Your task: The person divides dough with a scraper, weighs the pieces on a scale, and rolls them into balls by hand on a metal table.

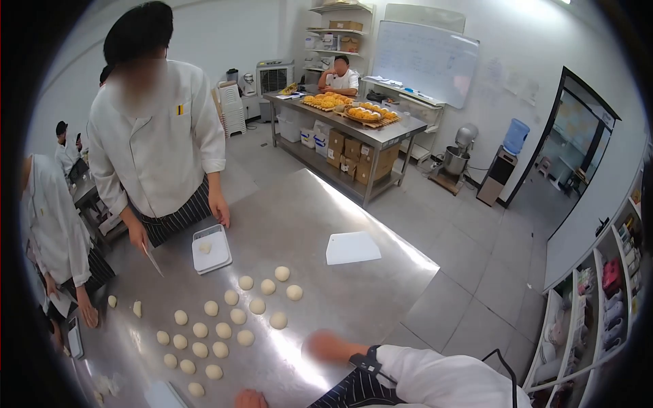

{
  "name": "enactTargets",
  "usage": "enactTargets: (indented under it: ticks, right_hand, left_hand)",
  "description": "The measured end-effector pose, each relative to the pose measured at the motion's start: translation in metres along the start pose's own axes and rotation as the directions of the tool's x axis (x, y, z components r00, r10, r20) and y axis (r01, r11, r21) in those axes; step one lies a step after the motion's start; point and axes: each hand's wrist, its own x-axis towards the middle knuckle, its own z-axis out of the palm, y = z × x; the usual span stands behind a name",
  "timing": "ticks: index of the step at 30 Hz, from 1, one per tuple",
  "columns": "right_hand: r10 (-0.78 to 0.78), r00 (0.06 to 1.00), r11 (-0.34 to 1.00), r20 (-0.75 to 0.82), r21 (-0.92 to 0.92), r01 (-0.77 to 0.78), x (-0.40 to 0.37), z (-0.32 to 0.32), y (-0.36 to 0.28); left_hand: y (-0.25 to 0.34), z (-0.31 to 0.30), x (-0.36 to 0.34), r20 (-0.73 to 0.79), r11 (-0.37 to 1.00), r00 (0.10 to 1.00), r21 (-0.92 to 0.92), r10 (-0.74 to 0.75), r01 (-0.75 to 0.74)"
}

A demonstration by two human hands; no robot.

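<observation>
Right hand: my right hand [325, 345] lies palm-down on the near part of the steel surface [306, 224], smeared by motion. I cannot tell whether its fingers are spread or curled over a piece.
Left hand: my left hand [250, 399] only peeks in at the near edge, and I cannot tell how its fingers are set.
Dough balls: the dough balls [224, 330] sit in loose rows left of my right hand, close together but apart.
Step in hand: I judge it to be rounding a piece under the right palm.
Doing it well: I would cup the palm, press lightly and circle small on bare steel, then set each ball beside the rows with a gap.
Around: a scale [211, 249] and a white scraper [352, 248] lie farther off. A co-worker [160, 149] on the far left holds a blade [154, 262].
</observation>
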Motion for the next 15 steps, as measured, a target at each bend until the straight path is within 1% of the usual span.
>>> enactTargets:
  ticks: [1, 2, 3, 4, 5, 6, 7, 8, 9, 10, 11, 12, 13, 14, 15]
  right_hand:
    - [0.024, 0.999, 0.997, 0.032, 0.079, -0.026, -0.008, -0.005, -0.004]
    - [0.019, 1.0, 0.997, 0.022, 0.071, -0.02, -0.014, -0.008, -0.015]
    - [-0.028, 0.999, 0.992, -0.021, 0.124, 0.03, -0.018, -0.007, -0.027]
    - [-0.073, 0.995, 0.982, -0.063, 0.17, 0.082, -0.017, -0.009, -0.03]
    - [-0.058, 0.996, 0.982, -0.073, 0.176, 0.07, -0.014, -0.001, -0.04]
    - [-0.068, 0.998, 0.988, 0.001, 0.136, 0.067, -0.007, 0.007, -0.046]
    - [-0.072, 0.994, 0.993, 0.08, 0.1, 0.063, 0.0, 0.015, -0.053]
    - [-0.136, 0.991, 0.985, 0.02, 0.106, 0.133, 0.013, 0.025, -0.057]
    - [-0.119, 0.99, 0.989, 0.081, 0.095, 0.111, 0.024, 0.033, -0.054]
    - [-0.1, 0.985, 0.992, 0.142, 0.087, 0.088, 0.031, 0.039, -0.051]
    - [-0.096, 0.985, 0.993, 0.142, 0.081, 0.086, 0.037, 0.041, -0.041]
    - [-0.094, 0.99, 0.993, 0.1, 0.083, 0.086, 0.042, 0.041, -0.031]
    - [-0.096, 0.993, 0.992, 0.061, 0.085, 0.091, 0.045, 0.038, -0.022]
    - [-0.097, 0.993, 0.992, 0.066, 0.081, 0.092, 0.043, 0.033, -0.016]
    - [-0.067, 0.997, 0.993, 0.034, 0.1, 0.064, 0.039, 0.023, -0.007]
  left_hand:
    - [0.004, 0.0, -0.013, 0.017, 0.997, 1.0, -0.075, -0.017, 0.019]
    - [0.011, -0.001, -0.014, 0.03, 0.988, 0.999, -0.148, -0.032, 0.036]
    - [0.018, -0.002, -0.01, 0.019, 0.99, 1.0, -0.138, -0.019, 0.021]
    - [0.03, 0.0, -0.002, 0.04, 0.99, 0.999, -0.138, -0.028, 0.033]
    - [0.037, -0.002, -0.008, 0.09, 0.989, 0.995, -0.137, -0.045, 0.057]
    - [0.043, -0.001, -0.002, 0.103, 0.989, 0.994, -0.138, -0.04, 0.054]
    - [0.052, 0.001, 0.012, 0.035, 0.984, 0.999, -0.175, -0.003, 0.009]
    - [0.056, 0.006, 0.022, -0.037, 0.978, 0.999, -0.207, 0.033, -0.04]
    - [0.054, 0.015, 0.031, -0.031, 0.977, 0.999, -0.211, 0.038, -0.044]
    - [0.046, 0.023, 0.04, -0.109, 0.983, 0.992, -0.165, 0.062, -0.08]
    - [0.038, 0.027, 0.05, -0.196, 0.986, 0.976, -0.116, 0.091, -0.116]
    - [0.032, 0.023, 0.055, -0.199, 0.985, 0.975, -0.119, 0.096, -0.121]
    - [0.027, 0.017, 0.058, -0.132, 0.993, 0.988, -0.074, 0.082, -0.093]
    - [0.021, 0.01, 0.058, -0.064, 0.998, 0.996, -0.028, 0.063, -0.065]
    - [0.012, 0.012, 0.055, -0.076, 0.997, 0.995, -0.034, 0.062, -0.065]
